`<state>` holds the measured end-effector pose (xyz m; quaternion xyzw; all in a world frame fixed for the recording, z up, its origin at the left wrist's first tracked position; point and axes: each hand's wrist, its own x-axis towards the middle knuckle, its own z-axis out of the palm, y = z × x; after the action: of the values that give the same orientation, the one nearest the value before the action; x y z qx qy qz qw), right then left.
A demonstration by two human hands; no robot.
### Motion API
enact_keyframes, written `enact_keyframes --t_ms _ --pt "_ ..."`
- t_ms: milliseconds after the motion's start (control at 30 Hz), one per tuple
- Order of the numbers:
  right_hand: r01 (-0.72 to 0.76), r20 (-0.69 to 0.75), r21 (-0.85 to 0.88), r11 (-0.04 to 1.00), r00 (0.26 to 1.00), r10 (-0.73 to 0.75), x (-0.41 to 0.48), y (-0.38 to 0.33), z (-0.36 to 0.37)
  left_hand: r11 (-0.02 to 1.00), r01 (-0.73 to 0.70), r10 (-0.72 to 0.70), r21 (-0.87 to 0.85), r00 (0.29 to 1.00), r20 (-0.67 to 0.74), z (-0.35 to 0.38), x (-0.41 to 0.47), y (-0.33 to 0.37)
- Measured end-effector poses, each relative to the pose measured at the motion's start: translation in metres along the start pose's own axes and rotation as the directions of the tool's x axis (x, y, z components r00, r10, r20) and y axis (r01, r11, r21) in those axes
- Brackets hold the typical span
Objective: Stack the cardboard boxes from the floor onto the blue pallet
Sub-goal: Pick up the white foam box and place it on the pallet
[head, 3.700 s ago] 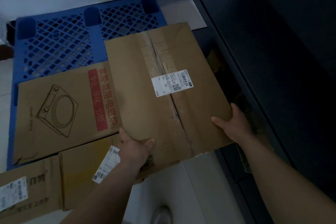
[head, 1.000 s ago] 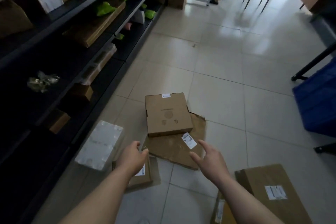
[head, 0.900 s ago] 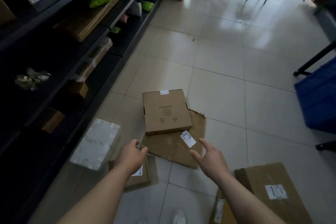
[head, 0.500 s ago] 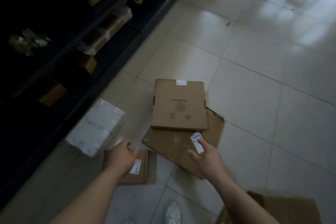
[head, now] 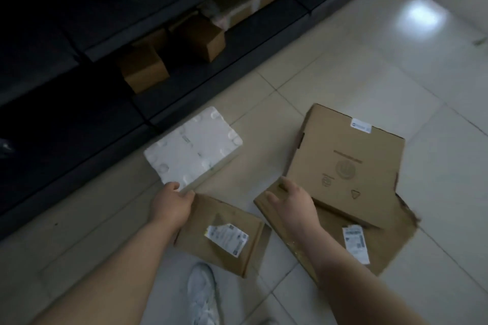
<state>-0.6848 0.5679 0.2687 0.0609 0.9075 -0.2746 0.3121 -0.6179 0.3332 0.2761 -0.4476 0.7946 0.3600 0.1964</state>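
Note:
A small cardboard box [head: 224, 235] with a white label lies on the tiled floor in front of me. My left hand [head: 171, 206] clasps its far left corner, thumb on top. To the right, a flat square cardboard box [head: 346, 166] rests on a torn, flattened cardboard sheet [head: 385, 243] that carries a label. My right hand [head: 290, 206] lies spread on that sheet, fingertips touching the square box's near left corner. The blue pallet is out of view.
A white foam block [head: 192, 150] lies on the floor just beyond my left hand. Dark shelving [head: 79, 119] runs along the left, with brown boxes [head: 144, 66] on its low shelf. My white shoe [head: 203, 295] is below the small box.
I have leaned down and turned left toward the boxes. Both hands have come down onto them: the left onto the small box's corner, the right to the square box's corner.

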Motion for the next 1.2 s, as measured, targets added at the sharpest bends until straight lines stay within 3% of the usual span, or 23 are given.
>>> enact_keyframes --t_ms 200,367,567,700,867,1200 --pt "0.095 0.014 -0.076 0.993 0.995 -0.094 0.094 -0.050 0.050 0.996 0.069 -0.073 -0.050 0.994 -0.084 -0.007 0.083 -0.027" --pt "0.121 0.013 -0.120 0.985 0.993 -0.121 0.180 -0.064 0.100 0.964 0.209 -0.231 -0.167 0.964 -0.128 0.022 0.158 -0.061" --pt "0.193 -0.002 -0.138 0.971 0.981 -0.195 0.270 -0.060 0.157 0.870 0.319 -0.382 -0.376 0.918 -0.104 0.086 0.234 -0.101" --pt "0.179 -0.001 -0.076 0.981 0.984 -0.180 0.309 -0.054 0.189 0.812 0.338 -0.408 -0.475 0.912 -0.048 0.115 0.266 -0.121" --pt "0.162 0.007 -0.115 0.980 0.987 -0.162 0.314 -0.060 0.194 0.807 0.309 -0.408 -0.502 0.908 -0.096 0.115 0.270 -0.127" --pt "0.258 -0.006 0.079 0.963 0.966 -0.258 0.216 -0.146 0.140 0.774 0.317 -0.495 -0.548 0.843 -0.211 0.005 0.182 -0.128"
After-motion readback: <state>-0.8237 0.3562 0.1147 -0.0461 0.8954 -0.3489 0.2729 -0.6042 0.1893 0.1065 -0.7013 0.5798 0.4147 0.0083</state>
